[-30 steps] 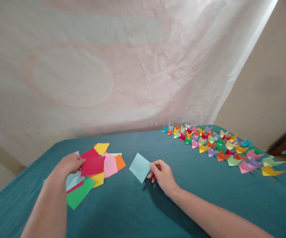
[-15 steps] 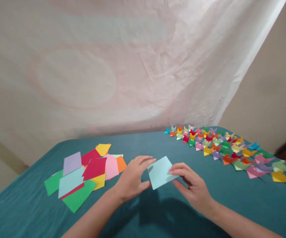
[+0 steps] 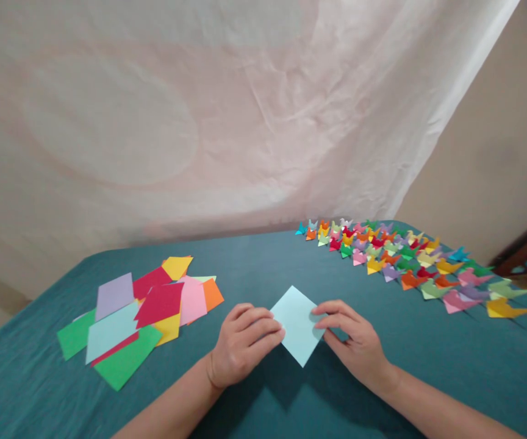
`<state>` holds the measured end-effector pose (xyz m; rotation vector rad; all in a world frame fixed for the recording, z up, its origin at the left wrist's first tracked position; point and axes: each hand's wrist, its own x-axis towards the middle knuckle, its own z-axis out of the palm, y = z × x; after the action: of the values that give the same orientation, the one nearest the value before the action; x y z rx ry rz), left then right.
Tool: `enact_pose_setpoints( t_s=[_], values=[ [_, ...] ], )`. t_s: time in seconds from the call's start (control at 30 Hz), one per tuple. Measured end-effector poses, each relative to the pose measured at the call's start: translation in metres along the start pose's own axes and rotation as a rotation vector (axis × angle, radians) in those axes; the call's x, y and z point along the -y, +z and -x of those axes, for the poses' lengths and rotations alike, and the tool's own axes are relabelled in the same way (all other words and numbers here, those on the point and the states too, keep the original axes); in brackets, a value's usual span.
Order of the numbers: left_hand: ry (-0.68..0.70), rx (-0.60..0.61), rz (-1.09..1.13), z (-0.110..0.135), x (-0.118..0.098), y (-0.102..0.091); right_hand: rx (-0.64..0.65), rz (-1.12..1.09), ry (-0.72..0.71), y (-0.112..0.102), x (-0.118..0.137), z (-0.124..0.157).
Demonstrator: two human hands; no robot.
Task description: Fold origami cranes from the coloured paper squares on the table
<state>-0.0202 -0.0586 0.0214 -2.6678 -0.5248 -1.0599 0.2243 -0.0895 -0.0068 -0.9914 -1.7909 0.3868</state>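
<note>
A flat, light blue square of paper (image 3: 297, 329) is held above the table with one corner pointing toward me. My left hand (image 3: 247, 341) pinches its left corner between thumb and fingers. At the opposite corner my right hand (image 3: 352, 335) grips the sheet, fingertips on top and thumb beneath. No fold shows on the paper. Its shadow falls on the cloth below.
Loose coloured paper squares (image 3: 158, 305) lie in an overlapping heap on the left of the teal tablecloth (image 3: 254, 262). Rows of small folded paper birds (image 3: 410, 262) stand at the right. A pale curtain (image 3: 227, 122) hangs behind the table.
My left hand has closed on the left corner of the blue paper. The sheet has turned so that a corner faces me. The view has shifted slightly.
</note>
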Motion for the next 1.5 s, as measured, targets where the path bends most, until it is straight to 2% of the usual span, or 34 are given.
enact_pose_setpoints(
  t_s=[0.23, 0.37, 0.43, 0.63, 0.73, 0.8, 1.17, 1.37, 1.5],
  values=[
    [-0.031, 0.0, 0.042, 0.002, 0.002, 0.004, 0.016, 0.015, -0.022, 0.002, 0.0, -0.001],
    [-0.117, -0.007, 0.117, 0.002, 0.004, 0.009, 0.048, -0.018, 0.021, 0.002, 0.0, -0.002],
    [-0.229, -0.02, 0.18, 0.002, 0.003, 0.013, 0.07, -0.045, 0.082, 0.003, 0.001, -0.003],
    [-0.683, -0.062, 0.414, 0.001, -0.007, 0.025, 0.126, -0.114, 0.298, 0.005, 0.005, -0.004],
    [-0.834, -0.025, 0.514, -0.001, -0.01, 0.027, 0.154, -0.191, 0.381, 0.007, 0.004, -0.003],
    [-0.888, 0.006, 0.56, -0.001, -0.011, 0.027, 0.175, -0.241, 0.423, 0.007, 0.003, -0.004],
    [-0.897, 0.029, 0.664, 0.0, -0.004, 0.031, 0.21, -0.316, 0.549, 0.009, 0.004, -0.007],
    [-0.734, 0.073, 0.615, 0.002, 0.0, 0.031, 0.199, -0.265, 0.579, 0.009, -0.001, -0.006],
    [-0.73, 0.087, 0.578, 0.0, 0.001, 0.03, 0.194, -0.271, 0.607, 0.011, -0.004, -0.006]
  ],
)
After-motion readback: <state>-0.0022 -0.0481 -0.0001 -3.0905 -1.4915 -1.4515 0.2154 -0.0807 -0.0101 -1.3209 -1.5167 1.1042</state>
